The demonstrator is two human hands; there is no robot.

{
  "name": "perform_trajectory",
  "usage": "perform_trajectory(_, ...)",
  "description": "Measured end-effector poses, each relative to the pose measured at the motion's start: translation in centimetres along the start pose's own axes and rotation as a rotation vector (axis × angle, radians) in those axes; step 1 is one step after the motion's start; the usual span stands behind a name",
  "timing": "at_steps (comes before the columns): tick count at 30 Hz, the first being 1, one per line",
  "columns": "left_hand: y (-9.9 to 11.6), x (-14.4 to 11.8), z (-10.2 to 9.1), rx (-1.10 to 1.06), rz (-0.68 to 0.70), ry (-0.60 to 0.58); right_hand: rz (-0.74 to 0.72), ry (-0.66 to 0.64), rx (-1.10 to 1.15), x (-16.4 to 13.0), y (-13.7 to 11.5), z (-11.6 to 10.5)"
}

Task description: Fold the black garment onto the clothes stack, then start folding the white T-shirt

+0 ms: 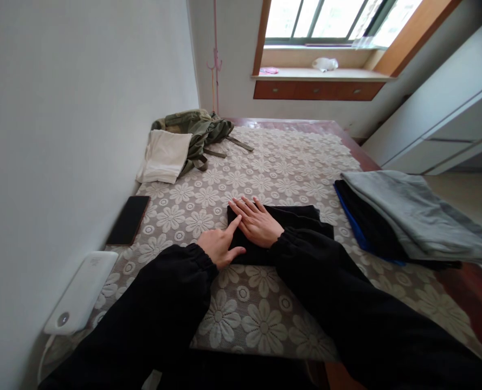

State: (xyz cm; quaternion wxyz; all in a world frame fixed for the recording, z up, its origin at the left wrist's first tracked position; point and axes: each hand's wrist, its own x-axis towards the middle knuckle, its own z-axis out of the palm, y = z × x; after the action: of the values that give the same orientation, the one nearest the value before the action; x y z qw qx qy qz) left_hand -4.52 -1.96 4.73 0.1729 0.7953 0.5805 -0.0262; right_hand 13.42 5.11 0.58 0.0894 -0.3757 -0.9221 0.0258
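1. A folded black garment point(281, 230) lies near the middle of the surface point(265, 319), on a cream lace cloth point(281, 162) patterned with large flowers.
2. The right hand point(257, 221) lies flat and palm down on the left end of the black garment, fingers stretched out and close together, pointing up and to the left. It presses on the fabric and grasps nothing.
3. The left hand point(219, 246) rests at the garment's left edge, just beside the right hand. Its index finger is extended towards the right hand's fingers and its other fingers are curled in loosely. It grips nothing; I cannot tell whether the fingertip touches the fabric or the other hand.
4. Both arms are in black sleeves with gathered cuffs.
5. To the right of the garment, near but apart from it, sits a pile of folded clothes point(411, 216): a grey piece on top, black beneath, with a blue edge showing.
6. A dark phone point(128, 219) lies flat by the wall on the left, and a white power bank point(82, 292) lies nearer the person, also along the wall.
7. At the far left corner there is a folded white cloth point(165, 156) touching a crumpled olive green garment point(200, 132) with loose straps.
8. A window point(330, 21) with a wooden sill stands beyond the surface.
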Motion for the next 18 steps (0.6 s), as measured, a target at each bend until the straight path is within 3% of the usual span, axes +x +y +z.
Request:
perform_trajectory(7,-0.47,0.19,-0.63,-0.005,0.047,-0.095,0.005,-0.012,-0.004,0.0,-0.21,-0.34)
perform_trajectory(15,-0.53,0.03,-1.03,-0.076,0.088,-0.108,0.004,-0.012,0.009,-0.02,-0.2,-0.18)
perform_trajectory(18,-0.64,0.1,-0.92,-0.141,0.036,-0.038,0.033,0.007,0.027,0.02,-0.2,-0.05)
